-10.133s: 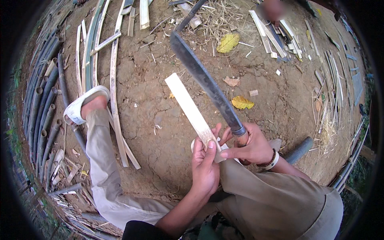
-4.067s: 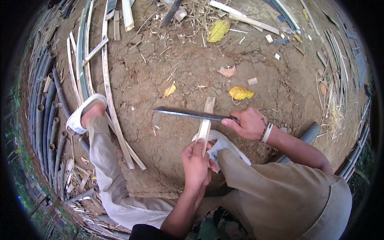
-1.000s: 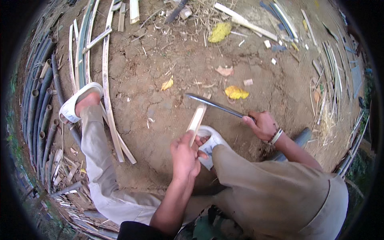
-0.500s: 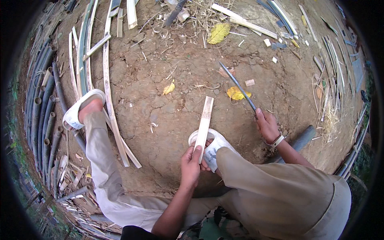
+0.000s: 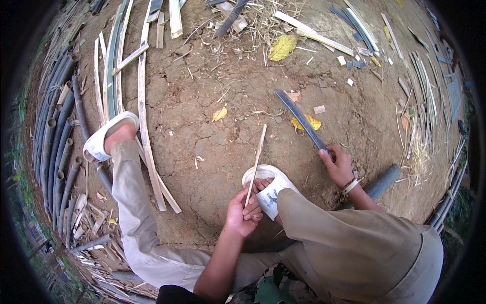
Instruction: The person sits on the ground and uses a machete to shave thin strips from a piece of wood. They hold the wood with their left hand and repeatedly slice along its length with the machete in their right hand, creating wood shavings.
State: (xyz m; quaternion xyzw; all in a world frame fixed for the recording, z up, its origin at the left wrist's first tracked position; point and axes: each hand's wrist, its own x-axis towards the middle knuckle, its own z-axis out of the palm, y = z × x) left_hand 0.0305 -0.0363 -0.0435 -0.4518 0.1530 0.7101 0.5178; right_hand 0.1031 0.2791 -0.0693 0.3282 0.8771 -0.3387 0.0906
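Note:
My left hand (image 5: 243,215) is closed round the lower end of a bamboo strip (image 5: 257,159), held upright with its narrow edge showing, just left of my right sandal (image 5: 268,200). Over on the right, my right hand (image 5: 338,164) grips the handle of a machete (image 5: 302,120). Its long dark blade points up and to the left, apart from the strip. A yellow leaf (image 5: 310,123) lies on the dirt partly behind the blade. The fingers of my right hand wrap the handle and hide most of it.
Dark bamboo poles (image 5: 55,147) are stacked at the left. Long split bamboo strips (image 5: 143,96) lie beside my left sandal (image 5: 112,133). Behind my right wrist rests a thick bamboo pole (image 5: 382,181). Shavings (image 5: 255,23) and offcuts litter the far ground, with more strips (image 5: 428,91) at the right.
My left hand has turned the bamboo strip from its broad face to its narrow edge. In my right hand the machete has rolled, showing more of the blade's flat side.

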